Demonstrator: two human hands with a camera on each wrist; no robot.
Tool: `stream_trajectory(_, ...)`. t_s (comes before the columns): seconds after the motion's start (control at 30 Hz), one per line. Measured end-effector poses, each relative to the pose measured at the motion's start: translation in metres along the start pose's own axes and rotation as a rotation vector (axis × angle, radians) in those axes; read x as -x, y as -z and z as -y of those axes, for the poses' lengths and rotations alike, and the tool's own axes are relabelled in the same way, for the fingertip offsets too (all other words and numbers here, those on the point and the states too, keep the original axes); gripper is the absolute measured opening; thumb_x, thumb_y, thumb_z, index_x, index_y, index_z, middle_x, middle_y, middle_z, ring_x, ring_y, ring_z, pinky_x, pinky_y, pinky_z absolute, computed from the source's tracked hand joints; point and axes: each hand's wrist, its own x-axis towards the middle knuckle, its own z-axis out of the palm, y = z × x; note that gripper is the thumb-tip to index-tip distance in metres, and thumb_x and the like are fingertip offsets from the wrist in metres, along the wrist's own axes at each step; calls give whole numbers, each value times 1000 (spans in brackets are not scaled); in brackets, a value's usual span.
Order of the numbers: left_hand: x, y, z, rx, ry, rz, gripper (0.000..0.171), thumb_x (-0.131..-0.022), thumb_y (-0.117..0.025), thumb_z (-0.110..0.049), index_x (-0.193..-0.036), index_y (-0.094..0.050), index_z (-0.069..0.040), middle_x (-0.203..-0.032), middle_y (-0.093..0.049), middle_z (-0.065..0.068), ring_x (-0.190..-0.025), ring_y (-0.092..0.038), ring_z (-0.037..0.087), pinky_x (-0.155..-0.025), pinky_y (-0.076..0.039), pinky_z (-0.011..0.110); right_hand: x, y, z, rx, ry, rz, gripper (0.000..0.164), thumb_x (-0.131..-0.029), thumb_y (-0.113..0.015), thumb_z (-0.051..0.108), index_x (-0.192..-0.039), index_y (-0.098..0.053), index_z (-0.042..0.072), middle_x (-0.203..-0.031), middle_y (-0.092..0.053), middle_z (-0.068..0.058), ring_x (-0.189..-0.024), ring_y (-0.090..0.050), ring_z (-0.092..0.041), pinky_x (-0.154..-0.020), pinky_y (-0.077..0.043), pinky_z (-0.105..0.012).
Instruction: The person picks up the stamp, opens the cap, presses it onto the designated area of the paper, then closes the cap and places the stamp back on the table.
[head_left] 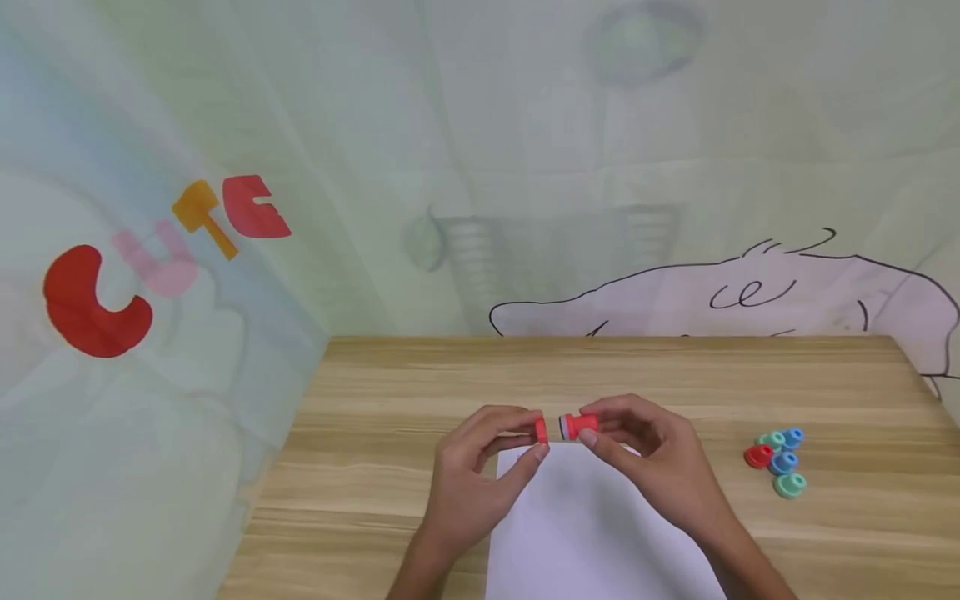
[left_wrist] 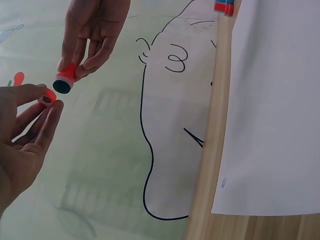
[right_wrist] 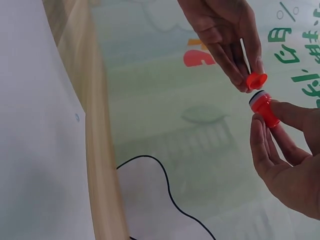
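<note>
Between finger and thumb, my left hand point(head_left: 480, 475) pinches a small red cap point(head_left: 541, 430). Facing it, my right hand point(head_left: 656, 458) grips a red stamp point(head_left: 583, 425) by its body. The stamp lies sideways, its dark face turned toward the cap, with a narrow gap between the two. In the left wrist view the stamp's dark round face point(left_wrist: 62, 86) shows beneath a whitish band. The right wrist view shows the cap point(right_wrist: 256, 80) just above the stamp point(right_wrist: 265, 111). Both hands are raised near the far edge of a white sheet of paper point(head_left: 592, 525).
To the right on the wooden table point(head_left: 420, 367) stands a cluster of similar small pieces: a red one point(head_left: 759, 455), blue ones point(head_left: 783, 463) and green ones point(head_left: 790, 486). A small blue mark point(left_wrist: 223, 183) is on the paper. A printed curtain point(head_left: 450, 167) hangs behind the table.
</note>
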Motion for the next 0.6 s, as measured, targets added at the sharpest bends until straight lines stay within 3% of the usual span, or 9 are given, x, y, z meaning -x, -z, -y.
stream_trajectory(0.3,-1,-7,1,-6,-24,41,33,-91,-79,7,-123,-73,0,-114,-74,15,-101,-77,25,-89,-67,37,7,1,-1,-61,-43,3,27,-96,-81,18,-122,-73,15,-115,-76,-4,-103,-76,-21,-92,-65,-26)
stream_trajectory(0.6,-1,-12,2,-6,-25,40,35,-91,-79,7,-124,-73,0,-115,-74,15,-104,-76,24,-88,-67,38,7,-1,-5,-119,-2,51,27,-96,-80,10,-122,-73,10,-114,-77,-8,-103,-77,-22,-92,-65,-28)
